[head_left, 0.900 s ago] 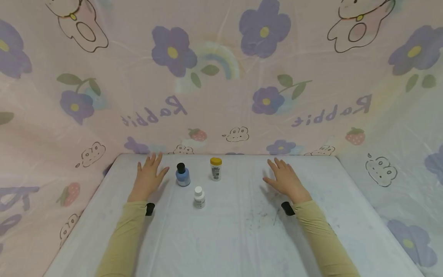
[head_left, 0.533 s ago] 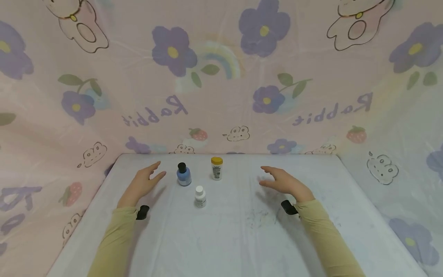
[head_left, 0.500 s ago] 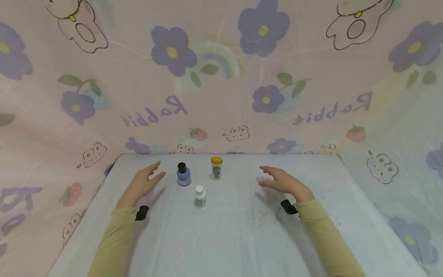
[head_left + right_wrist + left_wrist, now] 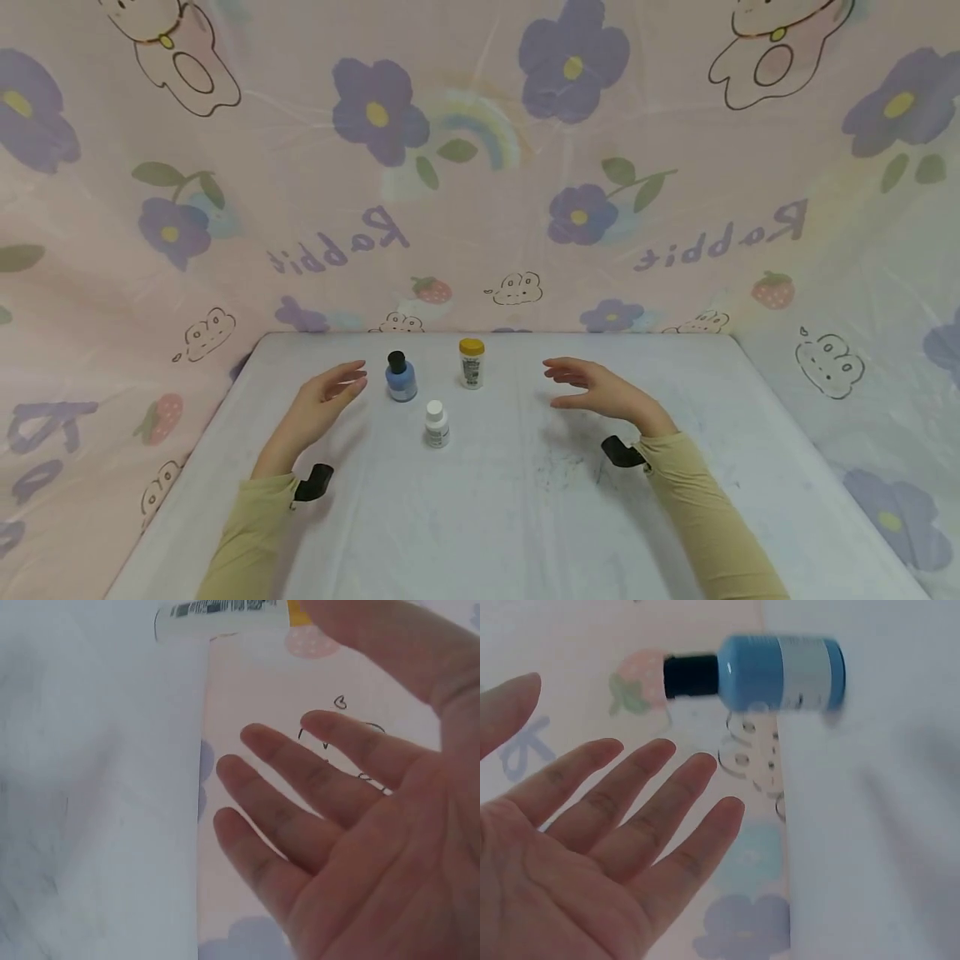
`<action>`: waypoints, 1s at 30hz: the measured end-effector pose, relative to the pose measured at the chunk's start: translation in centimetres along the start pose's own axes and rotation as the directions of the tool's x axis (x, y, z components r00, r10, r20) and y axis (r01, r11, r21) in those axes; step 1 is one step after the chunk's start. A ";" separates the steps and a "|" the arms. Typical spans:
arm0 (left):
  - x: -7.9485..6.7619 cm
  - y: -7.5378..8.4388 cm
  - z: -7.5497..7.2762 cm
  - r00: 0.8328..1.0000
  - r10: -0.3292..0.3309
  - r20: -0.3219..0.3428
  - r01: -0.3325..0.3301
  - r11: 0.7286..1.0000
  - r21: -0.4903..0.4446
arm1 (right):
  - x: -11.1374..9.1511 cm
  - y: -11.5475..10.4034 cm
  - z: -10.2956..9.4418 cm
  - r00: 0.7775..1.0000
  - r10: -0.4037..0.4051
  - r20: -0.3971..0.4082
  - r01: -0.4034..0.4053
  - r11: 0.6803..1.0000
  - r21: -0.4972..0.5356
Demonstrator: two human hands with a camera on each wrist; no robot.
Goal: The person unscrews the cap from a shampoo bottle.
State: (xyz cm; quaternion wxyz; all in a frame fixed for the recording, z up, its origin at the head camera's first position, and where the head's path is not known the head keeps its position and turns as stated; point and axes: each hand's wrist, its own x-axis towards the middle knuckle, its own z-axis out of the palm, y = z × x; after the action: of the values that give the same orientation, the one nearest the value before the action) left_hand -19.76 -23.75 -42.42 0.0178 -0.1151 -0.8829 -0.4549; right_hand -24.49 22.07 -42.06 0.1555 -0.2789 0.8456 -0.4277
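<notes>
In the head view my left hand [image 4: 318,404] hovers over the table's left side, fingers relaxed and holding nothing. Just right of its fingertips stands a blue bottle [image 4: 401,384] with a black cap; the left wrist view shows this blue bottle [image 4: 780,673] beyond the spread fingers. My right hand [image 4: 603,392] is held over the right side, palm turned inward, also holding nothing. Between the hands stand a white bottle with a yellow lid [image 4: 472,367], farther back, and a small white bottle [image 4: 437,426] nearer me. Part of the yellow-lidded bottle [image 4: 225,616] shows in the right wrist view.
A white cloth covers the table [image 4: 480,517], with dark smudges right of centre. Behind and at both sides hangs a pink curtain [image 4: 465,242] printed with flowers and rabbits. A black wrist camera [image 4: 315,482] sits at the left cuff, another black camera [image 4: 622,452] at the right.
Both hands have turned from palm-down, fingers pointing forward, to palms facing inward. They have since shifted slightly toward each other. The bottles stand where they were.
</notes>
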 end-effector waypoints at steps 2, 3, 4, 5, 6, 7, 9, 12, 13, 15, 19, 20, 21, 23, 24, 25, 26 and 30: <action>-0.1 0.3 0.4 1.000 0.007 0.010 -0.006 0.999 -0.044 | 0.2 -0.1 0.3 1.000 -0.026 0.003 0.026 0.999 0.029; -0.2 0.4 0.6 1.000 0.009 0.016 -0.008 0.998 -0.066 | 0.3 -0.1 0.4 0.999 -0.037 0.007 0.036 0.998 0.043; -0.2 0.5 0.9 1.000 0.009 0.023 -0.008 0.997 -0.083 | 0.3 -0.1 0.6 0.999 -0.046 0.009 0.045 0.998 0.053; -0.2 0.6 1.1 1.000 0.008 0.030 -0.005 0.995 -0.104 | 0.4 -0.2 0.7 0.998 -0.056 0.012 0.055 0.996 0.063; -0.3 0.6 1.4 0.999 0.007 0.038 -0.002 0.992 -0.123 | 0.5 -0.3 0.9 0.998 -0.064 0.015 0.063 0.995 0.077; -0.3 0.7 1.6 0.999 0.007 0.051 0.000 0.989 -0.146 | 0.7 -0.3 1.1 0.997 -0.072 0.016 0.070 0.994 0.085; -0.3 0.7 2.2 0.997 0.012 0.082 0.003 0.984 -0.181 | 1.0 -0.4 1.6 0.996 -0.084 0.016 0.082 0.991 0.103; -0.3 0.7 3.1 0.991 0.020 0.129 0.012 0.970 -0.242 | 1.4 -0.6 2.4 0.994 -0.108 0.020 0.104 0.987 0.121; -0.3 0.7 3.4 0.989 0.025 0.144 0.013 0.966 -0.258 | 1.6 -0.7 2.7 0.993 -0.113 0.022 0.109 0.986 0.126; -0.3 0.6 3.9 0.986 0.031 0.164 0.018 0.958 -0.286 | 1.8 -1.1 3.3 0.992 -0.121 0.025 0.116 0.983 0.140; -0.4 0.4 5.0 0.978 0.046 0.204 0.026 0.942 -0.336 | 2.1 -2.5 4.2 0.990 -0.138 0.024 0.132 0.978 0.164; -0.4 0.3 5.2 0.976 0.051 0.212 0.027 0.938 -0.347 | 2.2 -3.0 4.4 0.989 -0.144 0.022 0.138 0.976 0.170; -0.4 0.3 5.4 0.974 0.054 0.220 0.029 0.934 -0.357 | 2.2 -3.5 4.6 0.989 -0.149 0.021 0.144 0.974 0.175; -0.4 0.2 5.9 0.971 0.062 0.230 0.032 0.923 -0.383 | 2.3 -4.5 5.0 0.986 -0.165 0.017 0.159 0.970 0.186; -0.3 0.2 6.1 0.970 0.067 0.234 0.031 0.920 -0.391 | 2.3 -4.9 5.2 0.985 -0.172 0.016 0.166 0.967 0.192; -0.3 0.2 6.4 0.969 0.072 0.237 0.029 0.918 -0.395 | 2.5 -5.1 5.4 0.984 -0.180 0.017 0.173 0.965 0.196; -0.3 0.2 6.6 0.968 0.072 0.239 0.030 0.917 -0.399 | 2.6 -5.3 5.7 0.982 -0.187 0.020 0.179 0.963 0.201; -0.3 0.0 7.7 0.970 0.074 0.232 0.025 0.918 -0.396 | 3.4 -5.8 6.8 0.978 -0.203 0.041 0.189 0.958 0.216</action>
State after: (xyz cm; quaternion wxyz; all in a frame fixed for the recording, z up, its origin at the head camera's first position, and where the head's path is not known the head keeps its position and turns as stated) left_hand -18.92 -17.60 -46.97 -0.1079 -0.1819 -0.7668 -0.6061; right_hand -21.87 12.91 -41.38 0.1674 -0.3565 0.7585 -0.5192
